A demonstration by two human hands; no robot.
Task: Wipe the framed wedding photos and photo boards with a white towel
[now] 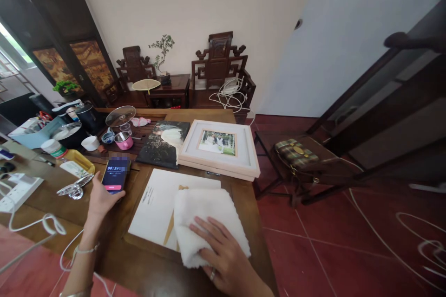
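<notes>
My left hand is closed around the lower end of a smartphone, fingers at its left edge and thumb along the bottom. The phone lies on the wooden table, its lit screen showing a running timer. My right hand rests on a folded white towel, gripping its near edge. Under the towel lies a white rectangular panel with small print and tan strips, partly covered. Behind it, a pale-framed photo sits on top of another frame, next to a dark photo panel showing a white dress.
On the table's left stand an oil bottle, a pink cup, a black pot, a glass lid and a power strip with white cables. A chair holding a plaid bag stands beyond the right edge.
</notes>
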